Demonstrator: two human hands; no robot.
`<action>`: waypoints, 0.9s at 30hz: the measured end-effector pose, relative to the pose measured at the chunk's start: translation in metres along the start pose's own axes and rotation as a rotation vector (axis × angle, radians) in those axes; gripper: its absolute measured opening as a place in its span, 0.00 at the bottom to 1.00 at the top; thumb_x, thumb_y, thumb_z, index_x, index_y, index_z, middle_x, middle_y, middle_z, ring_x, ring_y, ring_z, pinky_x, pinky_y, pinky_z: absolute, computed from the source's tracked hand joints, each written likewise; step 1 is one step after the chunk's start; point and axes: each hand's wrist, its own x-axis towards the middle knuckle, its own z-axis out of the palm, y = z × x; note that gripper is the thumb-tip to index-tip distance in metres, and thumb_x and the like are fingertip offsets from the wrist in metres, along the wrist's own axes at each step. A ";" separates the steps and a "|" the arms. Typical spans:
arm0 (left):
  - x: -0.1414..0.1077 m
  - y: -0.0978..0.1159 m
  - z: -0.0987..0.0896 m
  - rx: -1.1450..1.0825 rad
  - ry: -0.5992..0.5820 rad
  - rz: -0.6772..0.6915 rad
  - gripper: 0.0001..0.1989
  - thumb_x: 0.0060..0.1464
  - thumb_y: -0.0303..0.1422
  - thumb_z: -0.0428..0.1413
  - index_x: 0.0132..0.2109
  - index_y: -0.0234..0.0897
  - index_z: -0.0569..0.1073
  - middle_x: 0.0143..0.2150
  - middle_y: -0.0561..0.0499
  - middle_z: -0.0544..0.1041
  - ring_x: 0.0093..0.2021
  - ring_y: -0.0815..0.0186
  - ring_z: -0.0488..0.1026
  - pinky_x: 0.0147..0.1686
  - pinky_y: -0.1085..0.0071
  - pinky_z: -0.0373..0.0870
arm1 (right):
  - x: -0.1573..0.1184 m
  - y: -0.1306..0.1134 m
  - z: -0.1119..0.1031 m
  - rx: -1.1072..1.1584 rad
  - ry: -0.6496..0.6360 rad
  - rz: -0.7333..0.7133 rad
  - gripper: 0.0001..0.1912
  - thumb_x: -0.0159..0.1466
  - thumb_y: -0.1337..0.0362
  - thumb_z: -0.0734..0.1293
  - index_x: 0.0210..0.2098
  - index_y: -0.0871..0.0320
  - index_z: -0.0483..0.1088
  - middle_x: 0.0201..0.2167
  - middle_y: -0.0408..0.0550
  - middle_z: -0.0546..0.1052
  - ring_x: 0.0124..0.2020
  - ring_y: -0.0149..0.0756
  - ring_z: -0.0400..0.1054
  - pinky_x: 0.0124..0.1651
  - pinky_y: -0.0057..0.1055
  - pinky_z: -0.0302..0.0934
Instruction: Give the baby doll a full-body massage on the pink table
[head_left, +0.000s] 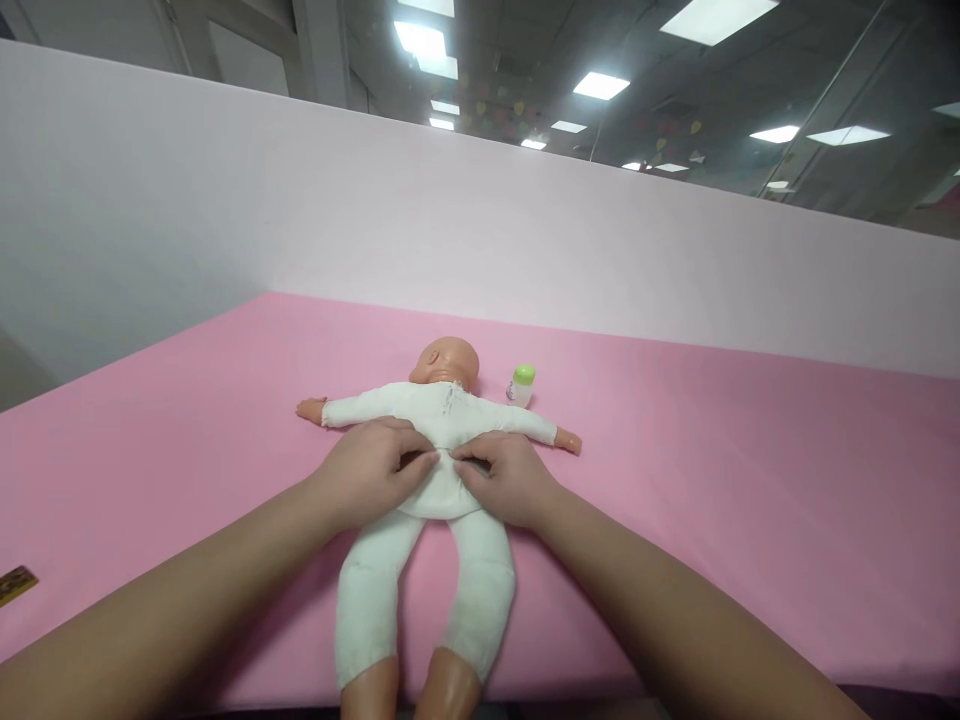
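A baby doll (442, 412) with a white cloth body lies on its front, head turned to the left and arms stretched out sideways. Its legs point towards me, and the feet run out of the bottom of the view. My left hand (379, 465) rests on the left side of the doll's lower back, thumb and fingers pinching the white cloth. Opposite it, my right hand (506, 475) pinches the cloth on the right side. The two sets of fingertips almost meet over the middle of the back.
Pink covering (712, 480) spreads over the table. A small bottle with a green cap (523, 385) stands just right of the doll's head. Far left lies a dark, gold-edged flat item (15, 584). A white partition (525, 230) rises behind the table.
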 end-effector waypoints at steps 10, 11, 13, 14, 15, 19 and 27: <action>0.002 -0.020 0.016 0.165 0.135 0.114 0.20 0.68 0.33 0.50 0.63 0.39 0.76 0.64 0.44 0.76 0.65 0.50 0.69 0.66 0.49 0.66 | 0.005 0.012 0.003 -0.076 0.138 0.052 0.13 0.72 0.66 0.68 0.53 0.53 0.80 0.54 0.45 0.82 0.57 0.43 0.74 0.65 0.44 0.65; 0.002 -0.020 0.017 0.167 0.105 0.106 0.21 0.68 0.33 0.50 0.64 0.39 0.76 0.65 0.44 0.75 0.66 0.50 0.69 0.66 0.49 0.65 | 0.006 0.013 0.003 -0.077 0.103 0.064 0.14 0.73 0.65 0.67 0.55 0.53 0.80 0.55 0.45 0.81 0.58 0.43 0.74 0.66 0.45 0.65; 0.002 -0.019 0.017 0.149 0.044 0.077 0.22 0.67 0.33 0.51 0.64 0.40 0.76 0.64 0.45 0.75 0.65 0.50 0.70 0.65 0.49 0.67 | 0.007 0.013 0.003 -0.070 0.047 0.075 0.15 0.74 0.64 0.65 0.56 0.53 0.80 0.56 0.45 0.81 0.59 0.44 0.74 0.66 0.45 0.65; 0.002 -0.018 0.016 0.133 0.021 0.060 0.21 0.66 0.33 0.51 0.63 0.40 0.77 0.63 0.46 0.76 0.63 0.50 0.72 0.63 0.50 0.68 | 0.008 0.013 0.003 -0.067 0.029 0.076 0.15 0.74 0.64 0.65 0.55 0.53 0.80 0.56 0.45 0.81 0.59 0.43 0.74 0.66 0.45 0.65; 0.002 -0.017 0.014 0.112 0.001 0.045 0.21 0.65 0.33 0.52 0.62 0.41 0.78 0.61 0.46 0.77 0.61 0.51 0.73 0.61 0.50 0.69 | 0.009 0.012 0.002 -0.065 0.016 0.076 0.15 0.74 0.64 0.65 0.55 0.53 0.81 0.55 0.45 0.81 0.58 0.43 0.74 0.65 0.45 0.65; 0.003 -0.013 0.003 -0.023 -0.069 0.011 0.13 0.62 0.33 0.56 0.50 0.43 0.81 0.51 0.50 0.81 0.52 0.53 0.77 0.50 0.55 0.73 | 0.010 0.010 0.000 -0.028 -0.026 0.060 0.15 0.72 0.68 0.63 0.49 0.53 0.82 0.51 0.44 0.83 0.55 0.41 0.76 0.61 0.43 0.68; 0.004 -0.009 0.010 0.015 0.056 0.019 0.16 0.70 0.38 0.50 0.37 0.41 0.79 0.42 0.48 0.80 0.47 0.55 0.76 0.49 0.54 0.72 | 0.005 0.006 0.003 -0.030 0.085 0.000 0.07 0.66 0.70 0.69 0.40 0.54 0.80 0.41 0.43 0.82 0.45 0.40 0.76 0.53 0.41 0.70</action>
